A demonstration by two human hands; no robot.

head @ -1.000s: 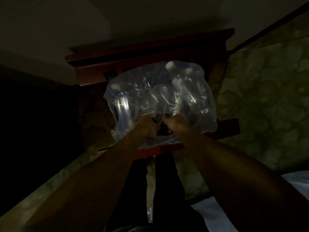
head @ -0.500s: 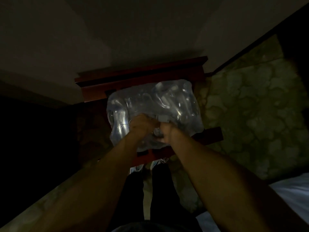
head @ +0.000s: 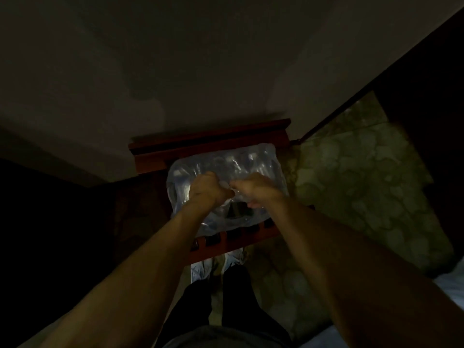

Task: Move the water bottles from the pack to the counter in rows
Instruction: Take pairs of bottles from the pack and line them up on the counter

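Observation:
A pack of water bottles wrapped in clear plastic film lies on a small red-brown wooden stand against the wall. The bottles show only as dim shapes and glints through the film. My left hand grips the film on top of the pack, left of centre, with curled fingers. Close beside it, my right hand pinches the film right of centre. A dark gap in the wrap shows just below the two hands. The room is very dark.
A pale wall rises behind the stand. Patterned green floor spreads to the right, with a dark strip at the far right. My legs in dark trousers and light shoes stand right at the stand's front rail. Something white sits at the lower right.
The view has drawn back and the pack looks smaller and lower on the stand. Both hands have slid up onto its top and moved slightly apart, pulling at the film.

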